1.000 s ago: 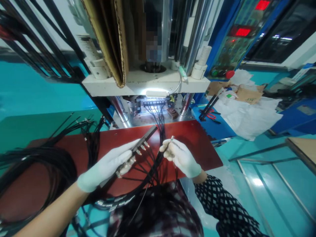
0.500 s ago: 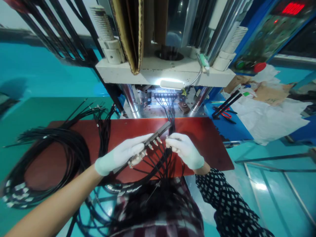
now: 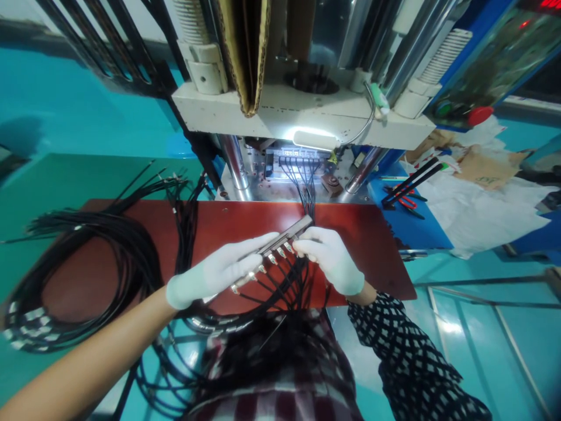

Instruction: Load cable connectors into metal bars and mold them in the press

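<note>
My left hand (image 3: 228, 266), in a white glove, is closed around a long grey metal bar (image 3: 300, 227) that slants up to the right. Several silver cable connectors (image 3: 279, 252) sit in a row along the bar's near edge, with black cables (image 3: 280, 286) trailing from them towards my lap. My right hand (image 3: 331, 257), also gloved, pinches at the bar's upper right end, beside the last visible connector. Its fingertips hide most of what they hold; it looks like another cable connector. Both hands are over the reddish-brown board (image 3: 350, 225).
A press with a white plate (image 3: 263, 120) stands ahead; a lit fixture (image 3: 298, 166) under it holds several connectors with black cables. A large cable coil (image 3: 144, 263) lies at left. Red-handled pliers (image 3: 405, 202) and white plastic sheeting (image 3: 486, 216) are at right.
My right hand has come up against the bar's right end, where before it was slightly apart. The bar has tilted a little. The whole view has shifted slightly.
</note>
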{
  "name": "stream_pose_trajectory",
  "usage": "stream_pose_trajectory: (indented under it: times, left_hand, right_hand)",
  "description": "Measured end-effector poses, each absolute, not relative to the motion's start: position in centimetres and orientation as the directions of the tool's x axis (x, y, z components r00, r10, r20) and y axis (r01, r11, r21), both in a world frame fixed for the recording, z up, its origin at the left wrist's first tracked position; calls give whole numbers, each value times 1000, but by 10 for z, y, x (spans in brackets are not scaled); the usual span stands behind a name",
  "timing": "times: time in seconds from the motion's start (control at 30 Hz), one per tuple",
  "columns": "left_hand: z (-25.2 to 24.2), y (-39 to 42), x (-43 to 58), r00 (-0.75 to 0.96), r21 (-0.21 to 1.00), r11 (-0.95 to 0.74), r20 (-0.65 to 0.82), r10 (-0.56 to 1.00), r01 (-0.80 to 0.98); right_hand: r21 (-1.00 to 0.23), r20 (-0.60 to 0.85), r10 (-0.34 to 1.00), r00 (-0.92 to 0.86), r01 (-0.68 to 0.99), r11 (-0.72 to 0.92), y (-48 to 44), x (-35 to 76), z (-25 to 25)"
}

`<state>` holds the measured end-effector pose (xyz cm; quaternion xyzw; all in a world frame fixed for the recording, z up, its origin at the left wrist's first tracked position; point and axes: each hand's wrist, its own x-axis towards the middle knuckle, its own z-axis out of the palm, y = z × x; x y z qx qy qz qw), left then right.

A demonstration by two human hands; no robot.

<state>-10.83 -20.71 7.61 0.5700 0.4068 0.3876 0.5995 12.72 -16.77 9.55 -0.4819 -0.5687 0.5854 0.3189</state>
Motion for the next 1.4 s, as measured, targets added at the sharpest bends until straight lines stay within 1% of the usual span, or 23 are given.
stream_pose_trajectory:
  times: [0.13,0.27,0.33,0.4,0.47,0.5,0.57,0.63,0.67,0.73,0.8,0.87,0.9,0.93,0.97,1.0,1.03,1.1,1.13,1.17,1.23,1.3,1.4]
  left_hand:
    - [71,-204,-107,449,987,-24,-51,892,160]
    - [61,-204,-103,431,973,-16,-86,898,229]
    - [59,-205,-103,427,966,24,-136,894,258]
    - [59,-206,-103,429,961,70,-184,884,267]
    - [61,-205,-104,425,968,95,-189,885,233]
    - [63,-204,-103,422,975,98,-176,890,199]
    - [66,-202,-102,417,987,113,-150,897,111]
    - [68,-200,-101,416,990,137,-134,899,23]
    - [68,-199,-101,416,989,146,-126,901,-18]
    - [68,-196,-102,404,985,153,-108,909,-80]
    - [67,-195,-103,385,980,150,-90,919,-127]
    - [68,-194,-101,374,975,148,-78,924,-164]
    - [68,-195,-99,372,972,152,-76,925,-178]
    - [69,-196,-98,374,971,158,-80,924,-182]
    - [70,-197,-96,372,972,155,-80,925,-177]
    - [70,-198,-94,362,976,140,-73,929,-165]
    - [70,-199,-93,346,983,110,-52,937,-147]
    - [70,-202,-92,315,994,20,14,949,-106]
    - [70,-203,-92,306,996,-12,40,951,-93]
    - [70,-204,-92,305,996,-24,49,951,-88]
    - [69,-206,-92,316,996,-16,42,948,-84]
    - [67,-206,-92,316,996,-34,59,947,-85]
    - [66,-206,-90,308,990,-107,131,942,-94]
  right_hand:
    - [-976,-148,937,-315,202,-86,-163,126,91]
    - [-953,-100,900,-425,302,37,-156,156,82]
    - [-925,-58,935,-349,372,81,-162,179,74]
    - [-868,-17,972,-232,487,101,-177,198,64]
    - [-808,-35,970,-239,578,114,-198,207,53]
    - [-802,-58,962,-268,586,115,-209,208,48]
    - [-867,-133,949,-285,497,28,-226,207,40]
    - [-958,-210,943,-258,249,-145,-235,209,39]
    - [-971,-235,939,-249,95,-218,-237,212,41]
    - [-952,-219,941,-257,-155,-264,-238,217,51]
    - [-935,-127,944,-304,-281,-216,-238,214,67]
    - [-948,-75,930,-361,-263,-179,-237,197,82]
    - [-970,-75,920,-386,-187,-157,-237,184,88]
    - [-991,-83,919,-385,-62,-116,-236,168,93]
    - [-996,-48,928,-368,85,-18,-234,152,95]
    - [-965,30,929,-369,230,122,-232,136,96]
    - [-893,148,914,-377,347,287,-229,122,95]
    - [-649,377,815,-439,502,571,-225,102,91]
    - [-522,456,755,-471,546,656,-223,97,89]
    - [-415,502,707,-498,579,702,-222,94,87]
    - [-282,543,655,-526,620,732,-222,92,84]
    - [-224,548,645,-532,650,726,-223,92,85]
    - [-185,538,648,-540,674,715,-224,91,87]
